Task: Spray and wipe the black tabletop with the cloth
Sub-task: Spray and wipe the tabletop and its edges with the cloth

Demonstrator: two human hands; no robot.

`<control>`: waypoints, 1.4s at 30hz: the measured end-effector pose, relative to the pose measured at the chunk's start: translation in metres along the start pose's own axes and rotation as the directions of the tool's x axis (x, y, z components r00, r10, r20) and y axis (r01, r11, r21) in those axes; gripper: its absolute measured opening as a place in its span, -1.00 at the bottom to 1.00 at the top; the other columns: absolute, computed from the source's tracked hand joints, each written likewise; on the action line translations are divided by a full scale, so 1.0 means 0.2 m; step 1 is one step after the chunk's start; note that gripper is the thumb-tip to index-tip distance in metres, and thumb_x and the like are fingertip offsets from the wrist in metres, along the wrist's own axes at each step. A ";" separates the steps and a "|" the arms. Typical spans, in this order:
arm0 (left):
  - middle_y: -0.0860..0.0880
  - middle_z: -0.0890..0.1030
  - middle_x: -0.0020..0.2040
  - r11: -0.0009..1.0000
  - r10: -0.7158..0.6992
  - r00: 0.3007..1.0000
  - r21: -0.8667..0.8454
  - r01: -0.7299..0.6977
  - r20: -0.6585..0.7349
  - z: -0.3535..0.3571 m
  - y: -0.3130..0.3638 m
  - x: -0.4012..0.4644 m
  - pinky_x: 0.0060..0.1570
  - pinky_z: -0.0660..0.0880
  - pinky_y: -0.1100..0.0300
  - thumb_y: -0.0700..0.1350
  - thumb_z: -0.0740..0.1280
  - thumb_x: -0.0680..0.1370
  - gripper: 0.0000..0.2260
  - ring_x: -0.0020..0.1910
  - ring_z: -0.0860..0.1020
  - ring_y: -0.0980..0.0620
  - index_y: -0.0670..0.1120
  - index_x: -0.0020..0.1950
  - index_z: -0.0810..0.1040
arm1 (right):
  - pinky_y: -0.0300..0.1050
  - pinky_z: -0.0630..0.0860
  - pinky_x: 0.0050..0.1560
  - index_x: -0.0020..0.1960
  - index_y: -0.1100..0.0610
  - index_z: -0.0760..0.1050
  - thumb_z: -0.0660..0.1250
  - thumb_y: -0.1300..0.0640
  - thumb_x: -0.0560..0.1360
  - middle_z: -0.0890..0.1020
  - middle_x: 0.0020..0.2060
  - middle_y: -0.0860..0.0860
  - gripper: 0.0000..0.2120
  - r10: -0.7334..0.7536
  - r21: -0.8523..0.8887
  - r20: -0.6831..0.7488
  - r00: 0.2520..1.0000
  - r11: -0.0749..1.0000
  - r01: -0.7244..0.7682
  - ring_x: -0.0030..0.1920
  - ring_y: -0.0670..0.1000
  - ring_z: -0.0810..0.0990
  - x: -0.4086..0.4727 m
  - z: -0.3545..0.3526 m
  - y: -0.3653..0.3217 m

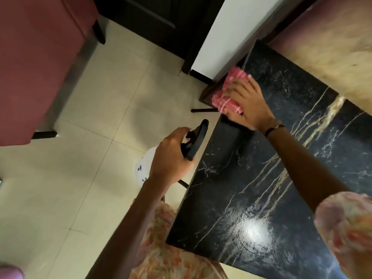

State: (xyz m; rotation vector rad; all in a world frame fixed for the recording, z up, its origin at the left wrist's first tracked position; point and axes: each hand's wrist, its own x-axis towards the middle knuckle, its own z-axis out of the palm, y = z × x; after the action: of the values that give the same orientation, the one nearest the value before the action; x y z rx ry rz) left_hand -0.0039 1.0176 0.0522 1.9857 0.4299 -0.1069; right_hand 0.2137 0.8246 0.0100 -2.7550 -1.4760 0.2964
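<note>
The right hand [244, 105] presses its spread fingers on a pink checked cloth [228, 93] at the far-left corner of the black marble-patterned tabletop [261, 178], right of centre frame. The left hand [171, 158] grips the black trigger head of a white spray bottle [144, 168], held off the table's left edge above the cream tiled floor [90, 137].

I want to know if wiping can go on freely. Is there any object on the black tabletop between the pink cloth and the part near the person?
Nothing visible is in the way. The right hand presses the pink cloth at the far left edge of the black tabletop, and the surface toward the person shows only veins and glare. The left hand holds the spray bottle off the table.
</note>
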 end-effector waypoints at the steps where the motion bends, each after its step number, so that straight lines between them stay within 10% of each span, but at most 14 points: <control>1: -0.08 0.64 0.06 1.000 0.006 1.000 0.003 -0.006 0.000 0.00 0.00 0.01 -0.11 0.61 0.14 -0.20 0.44 0.42 -0.64 -0.24 0.53 0.07 -0.12 0.20 0.50 | 0.22 -0.08 0.49 0.28 0.13 0.46 -0.01 -0.32 0.50 0.50 0.29 0.13 -0.35 0.058 0.011 -0.016 0.998 0.998 -0.058 0.39 0.15 0.36 0.05 -0.01 0.07; 14: 0.07 0.54 -0.12 0.999 0.050 0.999 0.005 -0.050 -0.007 0.02 0.08 0.04 -0.30 0.46 0.53 -0.25 0.40 0.43 -0.70 -0.41 0.50 0.17 -0.13 0.14 0.51 | 0.10 -0.04 0.53 0.53 0.01 0.15 -0.05 -0.07 0.63 0.14 0.54 0.03 -0.51 0.657 0.235 -0.199 0.727 0.752 -0.616 0.55 0.11 0.01 -0.22 0.10 0.02; 25: 0.02 0.55 -0.16 0.991 0.130 0.991 0.032 -0.129 -0.022 0.23 0.35 0.05 -0.20 0.49 0.34 -0.26 0.39 0.41 -0.73 -0.32 0.52 0.06 -0.16 0.10 0.53 | 0.13 -0.07 0.53 0.53 -0.15 0.04 -0.07 -0.28 0.59 0.08 0.54 -0.01 -0.45 0.037 -0.060 0.008 0.999 0.998 -0.037 0.55 0.13 0.00 -0.91 0.22 -0.12; 29: -0.04 0.62 -0.12 0.989 0.146 0.987 0.050 -0.142 -0.072 0.30 0.42 0.01 -0.21 0.42 0.51 -0.25 0.33 0.38 -0.76 -0.23 0.55 0.00 -0.18 0.04 0.55 | 0.15 -0.04 0.52 0.53 -0.14 0.02 -0.14 -0.30 0.57 0.08 0.54 0.00 -0.43 0.154 -0.052 0.008 0.988 0.987 -0.154 0.54 0.12 0.01 -0.75 0.14 0.23; 36: 0.06 0.58 -0.17 0.993 0.120 0.980 0.028 -0.117 -0.156 0.45 0.50 -0.11 -0.14 0.39 0.57 -0.25 0.32 0.38 -0.78 -0.14 0.56 0.11 -0.11 0.02 0.55 | 0.13 -0.04 0.52 0.53 -0.09 0.10 -0.06 -0.27 0.55 0.09 0.56 -0.02 -0.40 0.659 0.164 -0.048 0.751 0.746 -0.645 0.55 0.12 0.00 -0.79 0.06 0.61; 42: 0.16 0.57 -0.17 0.999 0.041 0.970 0.032 -0.034 -0.238 0.52 0.52 -0.27 -0.08 0.41 0.49 -0.32 0.35 0.40 -0.75 -0.13 0.55 0.23 -0.04 0.00 0.55 | 0.18 -0.13 0.51 0.55 -0.06 0.06 -0.07 -0.27 0.54 0.02 0.56 0.02 -0.37 0.849 0.261 -0.051 0.526 0.519 -0.814 0.55 0.16 -0.06 -1.08 0.19 0.23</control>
State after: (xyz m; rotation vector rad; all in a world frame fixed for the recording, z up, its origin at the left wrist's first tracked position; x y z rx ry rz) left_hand -0.0066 0.8717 0.1087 2.0405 0.5473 0.1528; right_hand 0.1279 0.6178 0.0048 -2.9637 0.0675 0.1634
